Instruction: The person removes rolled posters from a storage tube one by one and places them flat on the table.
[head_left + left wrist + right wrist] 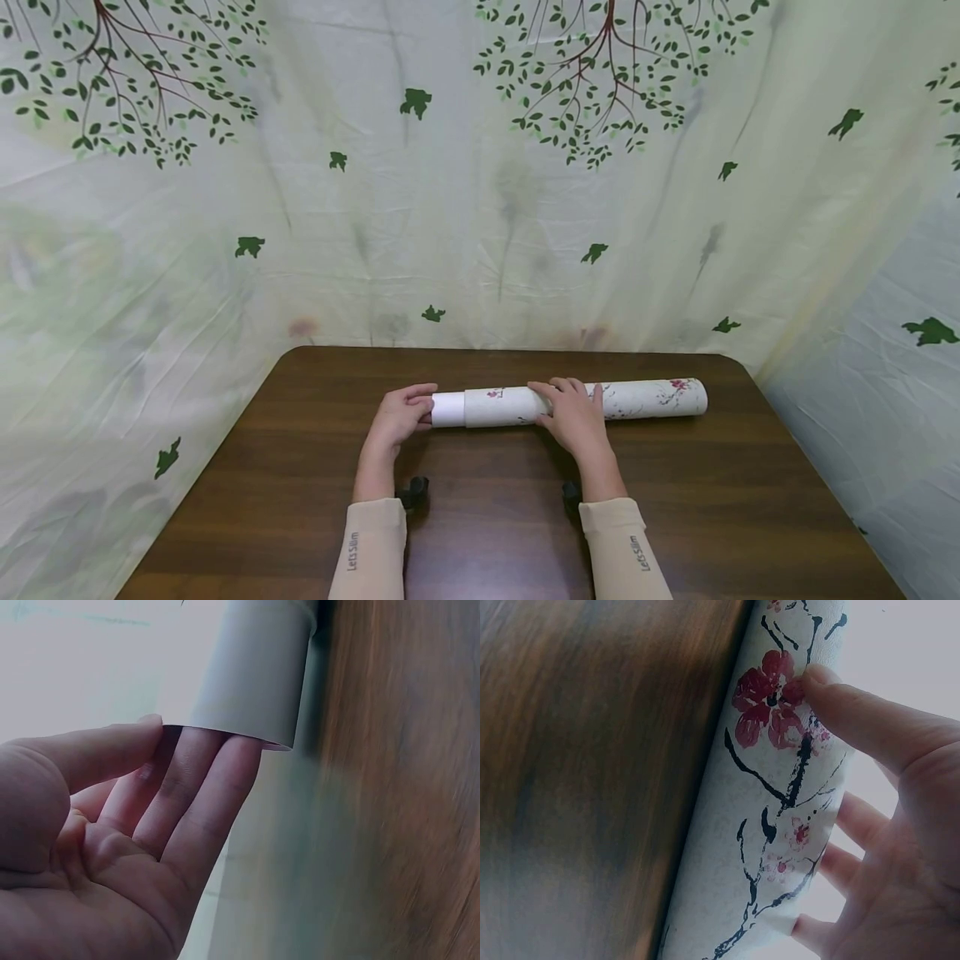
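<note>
Held at the Middle, Pinched at the End

A pale fabric curtain (465,192) printed with green leaves hangs behind a dark brown wood-grain table (675,517). Across the table's far half lies a long white cylindrical roll (648,402), apparently paper, patterned with red blossoms. A person's right hand (577,421) holds it near the middle, thumb on the near side, fingers reaching over the far side. The left hand (393,423) pinches the rim of a plain white tubular section (448,410) at the roll's left end, fingers just inside the opening. Should the right hand slacken, the round body could turn on the smooth surface; too hard a pinch could crease the thin rim.
</note>
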